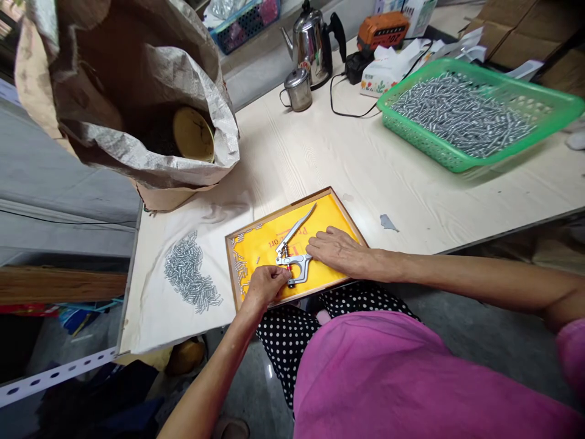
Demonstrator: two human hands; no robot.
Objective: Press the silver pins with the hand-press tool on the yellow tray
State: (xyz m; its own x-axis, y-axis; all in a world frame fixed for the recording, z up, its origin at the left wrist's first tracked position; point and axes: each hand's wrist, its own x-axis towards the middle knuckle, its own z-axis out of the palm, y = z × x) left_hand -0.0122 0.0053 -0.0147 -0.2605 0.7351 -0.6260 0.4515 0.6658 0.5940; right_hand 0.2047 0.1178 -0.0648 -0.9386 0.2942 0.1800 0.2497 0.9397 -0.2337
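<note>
A pair of silver hand-press pliers [299, 266] lies over a shallow tray [350, 221] with a yellow printed lining. One long lever sticks up and away, apart from the frame. My right hand [337, 250] is closed over the near handle end of the pliers, which it mostly hides. At the jaw, beside a small red part, my left hand [267, 284] has thumb and fingertips pinched together. Whatever is between those fingertips is too small to make out. Several small metal pins [238, 263] lie along the tray's left side.
Left of the tray, a pile of metal pins [189, 271] rests on a white cloth. A big open sack [183, 177] stands behind it. At the back right are a green basket [425, 143] of metal pieces, a kettle [312, 46] and a lidded cup [298, 91].
</note>
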